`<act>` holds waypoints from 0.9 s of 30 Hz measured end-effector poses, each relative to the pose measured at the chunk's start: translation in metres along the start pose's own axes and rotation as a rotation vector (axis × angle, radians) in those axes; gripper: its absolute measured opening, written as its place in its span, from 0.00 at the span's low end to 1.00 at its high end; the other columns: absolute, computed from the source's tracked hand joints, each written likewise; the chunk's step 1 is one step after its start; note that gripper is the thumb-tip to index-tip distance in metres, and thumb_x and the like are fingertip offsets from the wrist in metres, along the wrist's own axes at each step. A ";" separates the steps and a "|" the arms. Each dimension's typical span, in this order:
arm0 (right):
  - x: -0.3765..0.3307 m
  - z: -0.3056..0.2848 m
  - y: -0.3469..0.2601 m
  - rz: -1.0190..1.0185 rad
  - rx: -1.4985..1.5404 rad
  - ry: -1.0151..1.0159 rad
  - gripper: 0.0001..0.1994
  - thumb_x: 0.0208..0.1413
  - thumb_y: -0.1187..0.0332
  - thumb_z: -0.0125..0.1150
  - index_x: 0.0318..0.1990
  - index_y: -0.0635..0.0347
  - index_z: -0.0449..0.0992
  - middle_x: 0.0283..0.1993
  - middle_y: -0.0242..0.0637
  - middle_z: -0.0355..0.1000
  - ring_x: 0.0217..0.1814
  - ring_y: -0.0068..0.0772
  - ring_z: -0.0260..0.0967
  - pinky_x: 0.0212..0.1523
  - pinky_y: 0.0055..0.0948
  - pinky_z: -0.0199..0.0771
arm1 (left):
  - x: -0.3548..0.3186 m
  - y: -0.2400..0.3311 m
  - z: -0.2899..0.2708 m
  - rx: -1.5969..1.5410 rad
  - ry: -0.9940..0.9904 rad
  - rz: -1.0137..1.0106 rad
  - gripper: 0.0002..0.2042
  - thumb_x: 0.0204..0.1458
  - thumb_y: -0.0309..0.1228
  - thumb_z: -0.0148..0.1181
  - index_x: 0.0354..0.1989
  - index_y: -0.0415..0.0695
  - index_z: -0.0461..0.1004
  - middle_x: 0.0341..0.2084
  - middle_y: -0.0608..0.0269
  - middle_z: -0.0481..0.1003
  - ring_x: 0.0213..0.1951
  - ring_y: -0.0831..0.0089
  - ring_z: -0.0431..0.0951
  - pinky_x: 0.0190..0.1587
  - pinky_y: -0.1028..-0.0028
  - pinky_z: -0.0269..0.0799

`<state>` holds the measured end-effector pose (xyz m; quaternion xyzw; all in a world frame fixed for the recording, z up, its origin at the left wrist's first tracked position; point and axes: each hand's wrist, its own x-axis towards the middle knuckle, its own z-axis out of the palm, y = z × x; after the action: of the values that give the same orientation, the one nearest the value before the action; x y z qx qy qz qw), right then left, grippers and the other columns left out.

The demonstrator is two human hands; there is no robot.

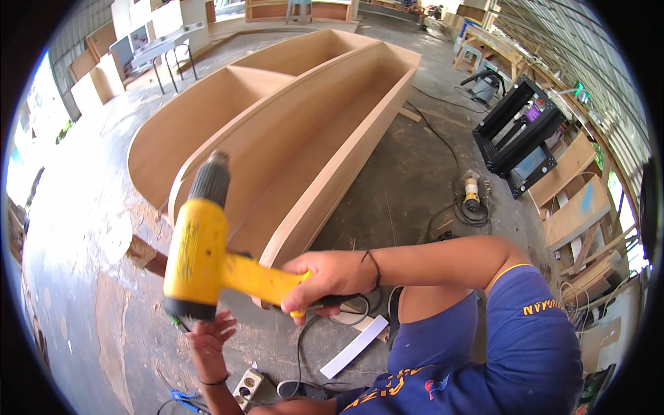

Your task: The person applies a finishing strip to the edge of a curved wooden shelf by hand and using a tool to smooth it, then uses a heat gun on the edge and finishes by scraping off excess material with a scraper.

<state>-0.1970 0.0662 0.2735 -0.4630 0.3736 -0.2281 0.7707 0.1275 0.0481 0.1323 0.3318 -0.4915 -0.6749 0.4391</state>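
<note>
My right hand (325, 277) grips the handle of a yellow heat gun (196, 245), with its dark ribbed nozzle pointing away and its black rear end toward me. A dark cord runs down from the handle. Below the gun's rear end my left hand (212, 340) has its fingers apart, and I see nothing held in it; whether its fingertips touch the gun I cannot tell. Beyond the gun lies a large pale wooden cabinet frame (339, 187) with curved ends and open compartments. The gun covers part of its near end.
A white strip (355, 347) and a power socket block (247, 387) lie near my legs. To the right are a yellow corded tool (472, 193), a black metal frame (515, 131), a vacuum cleaner (487, 86) and wooden boards (577, 207). A grey table (168, 45) stands far left.
</note>
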 end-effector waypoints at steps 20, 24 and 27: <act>-0.138 -0.214 -0.001 -0.892 0.962 0.611 0.22 0.60 0.61 0.59 0.52 0.70 0.62 0.45 0.44 0.68 0.30 0.22 0.69 0.24 0.20 0.63 | -0.164 -0.192 -0.046 1.496 -0.525 -0.515 0.32 0.46 0.58 0.59 0.56 0.53 0.69 0.53 0.56 0.70 0.52 0.55 0.73 0.56 0.47 0.61; -0.136 -0.219 0.002 -0.907 0.967 0.625 0.22 0.61 0.60 0.56 0.52 0.71 0.62 0.46 0.44 0.68 0.31 0.23 0.69 0.25 0.21 0.64 | -0.156 -0.191 -0.050 1.505 -0.542 -0.641 0.21 0.51 0.49 0.56 0.51 0.53 0.72 0.41 0.53 0.76 0.40 0.51 0.79 0.41 0.54 0.73; -0.134 -0.219 0.003 -0.906 0.974 0.638 0.22 0.61 0.60 0.56 0.52 0.71 0.61 0.48 0.48 0.67 0.31 0.25 0.68 0.26 0.21 0.66 | -0.121 -0.159 -0.016 1.394 -0.457 -0.619 0.14 0.53 0.41 0.56 0.43 0.47 0.76 0.26 0.51 0.79 0.35 0.54 0.80 0.38 0.59 0.75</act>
<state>-0.4518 0.0423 0.2559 -0.0885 0.2083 -0.7878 0.5729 0.1468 0.1739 -0.0220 0.5049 -0.7640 -0.3548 -0.1887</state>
